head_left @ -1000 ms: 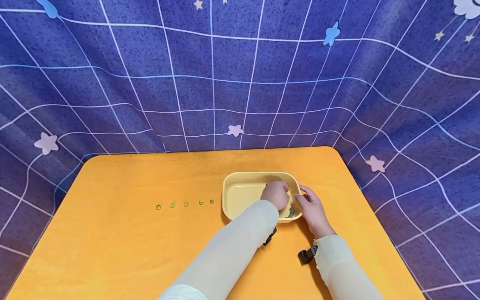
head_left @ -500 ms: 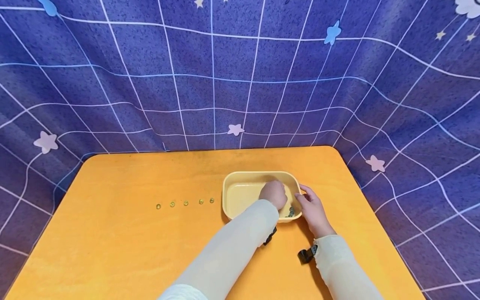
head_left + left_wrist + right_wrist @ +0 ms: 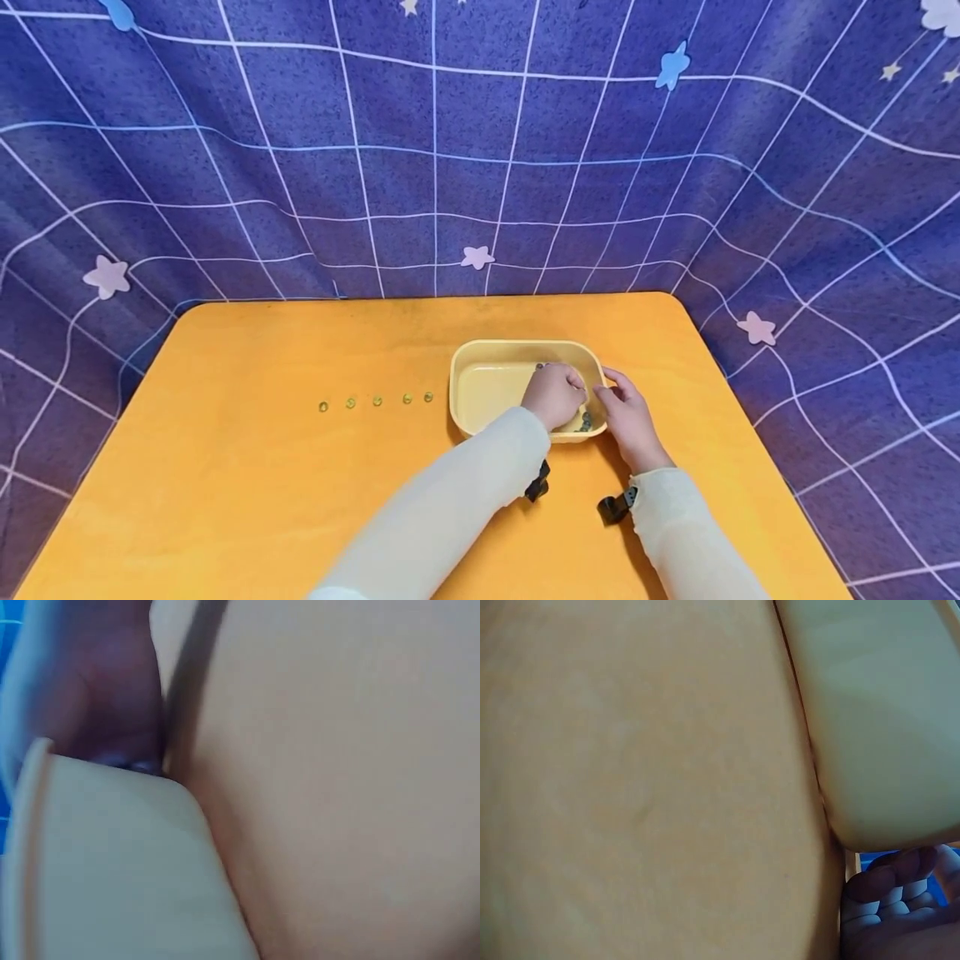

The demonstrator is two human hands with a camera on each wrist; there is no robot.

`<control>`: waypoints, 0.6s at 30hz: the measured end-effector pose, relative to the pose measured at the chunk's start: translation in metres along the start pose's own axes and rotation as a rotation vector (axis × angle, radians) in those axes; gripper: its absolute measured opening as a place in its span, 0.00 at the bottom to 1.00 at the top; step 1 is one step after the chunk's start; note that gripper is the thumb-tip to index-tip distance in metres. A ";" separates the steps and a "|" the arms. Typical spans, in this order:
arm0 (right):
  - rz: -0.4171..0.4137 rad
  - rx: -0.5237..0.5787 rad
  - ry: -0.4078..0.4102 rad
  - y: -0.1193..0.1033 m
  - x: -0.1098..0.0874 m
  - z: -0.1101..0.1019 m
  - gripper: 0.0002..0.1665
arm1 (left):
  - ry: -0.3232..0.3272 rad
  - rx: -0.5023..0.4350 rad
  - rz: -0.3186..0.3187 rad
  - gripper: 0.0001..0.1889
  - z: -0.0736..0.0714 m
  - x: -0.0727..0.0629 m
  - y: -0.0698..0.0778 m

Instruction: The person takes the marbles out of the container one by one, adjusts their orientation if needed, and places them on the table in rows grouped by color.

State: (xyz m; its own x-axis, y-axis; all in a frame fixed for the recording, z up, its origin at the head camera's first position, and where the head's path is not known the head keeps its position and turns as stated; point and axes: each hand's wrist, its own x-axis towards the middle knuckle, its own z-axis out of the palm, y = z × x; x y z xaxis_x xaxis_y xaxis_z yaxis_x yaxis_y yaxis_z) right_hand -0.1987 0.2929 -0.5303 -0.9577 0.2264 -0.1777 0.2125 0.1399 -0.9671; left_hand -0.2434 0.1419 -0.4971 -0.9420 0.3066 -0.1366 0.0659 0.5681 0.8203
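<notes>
A pale yellow tub (image 3: 480, 400) stands right of the table's middle. My left hand (image 3: 553, 395) reaches inside it, fingers curled downward; the hand hides what its fingertips touch. Small dark greenish pieces (image 3: 586, 423) lie at the tub's near right corner, and others show just beyond the left hand. My right hand (image 3: 632, 423) holds the tub's right end, thumb over the rim and fingers outside. In the right wrist view, the curled fingers (image 3: 877, 885) meet the outer wall. The left wrist view has the left hand (image 3: 90, 682) behind the tub's wall, blurred.
Several small yellow-green glassy pieces (image 3: 377, 402) lie in a spaced row left of the tub, on the orange tabletop (image 3: 247, 500). A blue curtain (image 3: 390, 183) with lines and stars hangs behind the table and along its sides.
My left hand shifts and turns slightly within the tub, showing more of its curled fingers. The right hand keeps its hold on the rim. The row of pieces is unchanged; the head view shifts a little.
</notes>
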 end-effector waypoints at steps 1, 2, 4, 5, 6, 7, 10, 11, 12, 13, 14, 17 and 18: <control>-0.003 0.003 -0.003 0.000 0.000 0.000 0.26 | -0.002 -0.030 0.009 0.04 -0.002 -0.005 0.000; -0.004 0.008 -0.004 0.000 -0.001 0.001 0.26 | -0.007 -0.068 0.015 0.04 -0.004 -0.009 -0.001; -0.001 0.011 -0.004 0.000 -0.001 0.001 0.25 | -0.021 -0.133 0.033 0.02 -0.009 -0.018 -0.001; 0.002 0.013 -0.005 0.000 -0.001 0.001 0.25 | -0.030 -0.156 0.044 0.02 -0.012 -0.022 -0.001; 0.004 0.014 -0.006 0.000 -0.001 0.000 0.25 | -0.040 -0.176 0.057 0.01 -0.015 -0.026 -0.001; 0.006 0.016 -0.005 -0.001 -0.001 0.001 0.25 | -0.046 -0.191 0.072 0.01 -0.017 -0.030 -0.001; 0.007 0.017 -0.010 -0.001 -0.001 0.001 0.26 | -0.071 -0.239 0.110 0.02 -0.027 -0.041 -0.002; 0.009 0.020 -0.010 -0.001 -0.001 0.001 0.26 | -0.079 -0.249 0.121 0.02 -0.029 -0.044 -0.003; 0.010 0.022 -0.010 -0.001 -0.001 0.001 0.26 | -0.089 -0.265 0.131 0.03 -0.032 -0.048 -0.004; 0.013 0.021 -0.011 -0.001 -0.001 0.001 0.26 | -0.096 -0.278 0.144 0.03 -0.035 -0.051 -0.005; 0.015 0.018 -0.012 -0.001 -0.001 0.002 0.26 | -0.105 -0.291 0.157 0.03 -0.037 -0.054 -0.007; 0.022 0.011 -0.006 -0.001 -0.002 0.002 0.26 | -0.109 -0.280 0.213 0.05 -0.045 -0.063 -0.011; 0.025 0.007 -0.004 -0.001 -0.002 0.002 0.26 | -0.111 -0.271 0.229 0.04 -0.048 -0.066 -0.012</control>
State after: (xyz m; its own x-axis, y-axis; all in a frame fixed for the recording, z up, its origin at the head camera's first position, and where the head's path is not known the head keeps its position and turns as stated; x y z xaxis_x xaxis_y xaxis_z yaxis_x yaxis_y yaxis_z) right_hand -0.1976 0.2899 -0.5294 -0.9531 0.2254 -0.2021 0.2346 0.1276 -0.9637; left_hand -0.1976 0.0787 -0.4713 -0.8704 0.4919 0.0206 0.1678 0.2571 0.9517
